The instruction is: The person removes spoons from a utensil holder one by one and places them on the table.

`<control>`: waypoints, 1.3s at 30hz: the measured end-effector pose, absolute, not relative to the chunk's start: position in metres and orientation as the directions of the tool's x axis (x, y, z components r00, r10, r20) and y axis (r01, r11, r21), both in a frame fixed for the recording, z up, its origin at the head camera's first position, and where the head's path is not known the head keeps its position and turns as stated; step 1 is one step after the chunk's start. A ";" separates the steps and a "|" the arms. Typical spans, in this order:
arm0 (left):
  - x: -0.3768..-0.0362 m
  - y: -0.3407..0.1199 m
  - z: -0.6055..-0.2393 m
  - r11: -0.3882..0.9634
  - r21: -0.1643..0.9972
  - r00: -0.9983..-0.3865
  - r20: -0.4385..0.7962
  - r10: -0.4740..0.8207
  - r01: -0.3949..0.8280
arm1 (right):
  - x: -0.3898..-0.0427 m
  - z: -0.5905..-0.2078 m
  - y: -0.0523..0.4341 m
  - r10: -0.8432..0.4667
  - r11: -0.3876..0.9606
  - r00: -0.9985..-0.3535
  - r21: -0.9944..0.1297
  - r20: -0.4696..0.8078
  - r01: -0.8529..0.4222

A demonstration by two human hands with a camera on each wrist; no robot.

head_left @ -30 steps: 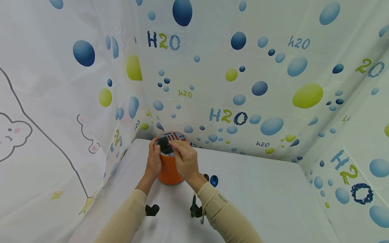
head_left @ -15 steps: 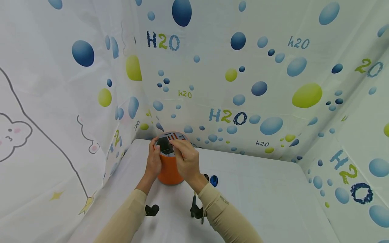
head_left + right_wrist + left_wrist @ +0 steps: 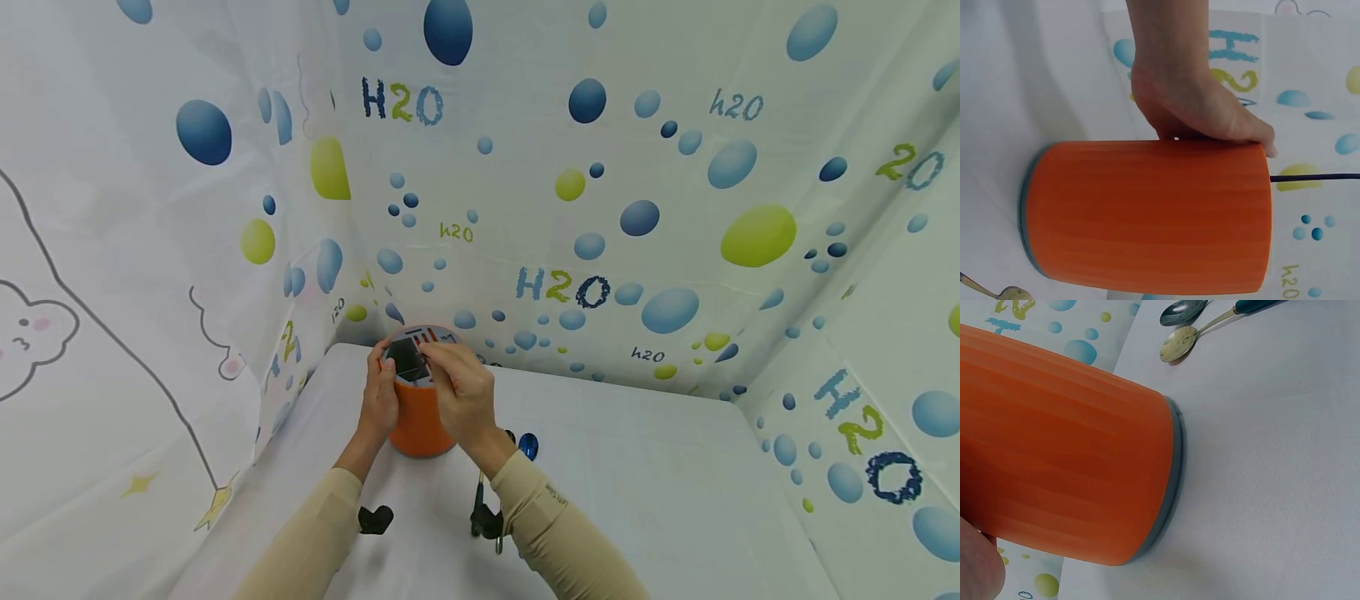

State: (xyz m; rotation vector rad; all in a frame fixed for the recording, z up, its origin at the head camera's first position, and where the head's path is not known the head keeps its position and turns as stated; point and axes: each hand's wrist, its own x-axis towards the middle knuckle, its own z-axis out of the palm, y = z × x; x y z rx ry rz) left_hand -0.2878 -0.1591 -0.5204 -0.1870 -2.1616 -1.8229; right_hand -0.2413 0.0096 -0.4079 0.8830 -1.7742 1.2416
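An orange ribbed holder (image 3: 422, 421) with a grey slotted top (image 3: 442, 336) stands upright on the white table. My left hand (image 3: 381, 398) grips its left side near the rim; in the right wrist view the left hand (image 3: 1191, 106) shows along its wall. At the top, a dark flat square piece (image 3: 406, 360) sits between my hands. My right hand (image 3: 463, 392) pinches at that piece's right edge, its fingertips partly hidden. A thin dark strip (image 3: 1316, 177) sticks up from the holder's top in the right wrist view. Only a fingertip of the left hand (image 3: 979, 565) shows in the left wrist view.
Right of the holder, a blue spoon (image 3: 528, 447) lies on the table, beside a gold spoon (image 3: 1179, 345) with a dark handle. Dark parts (image 3: 375, 519) show beside the sleeves. Printed white sheets (image 3: 525, 167) wall the table at back and sides.
My right hand has shifted slightly to the right along the top. The left hand and the orange holder stay where they were.
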 end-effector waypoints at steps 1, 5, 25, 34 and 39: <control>-0.287 -0.159 -0.520 0.176 0.939 -0.945 0.314 -0.094 0.294 | -0.241 -0.407 0.010 -0.105 0.284 -0.447 -0.404 0.888 -0.869; -0.279 -0.158 -0.508 0.153 0.947 -0.951 0.298 -0.077 0.284 | -0.240 -0.404 0.012 -0.106 0.290 -0.433 -0.388 0.895 -0.875; -0.261 -0.155 -0.486 0.181 0.942 -0.952 0.297 -0.068 0.281 | -0.240 -0.397 0.014 -0.083 0.252 -0.334 -0.304 0.939 -0.919; -0.256 -0.154 -0.481 0.202 0.941 -0.955 0.290 -0.067 0.272 | -0.236 -0.392 0.015 -0.065 0.243 -0.311 -0.287 0.948 -0.926; -0.266 -0.155 -0.499 0.183 0.931 -0.937 0.337 -0.089 0.317 | -0.235 -0.389 0.016 -0.061 0.225 -0.281 -0.261 0.958 -0.939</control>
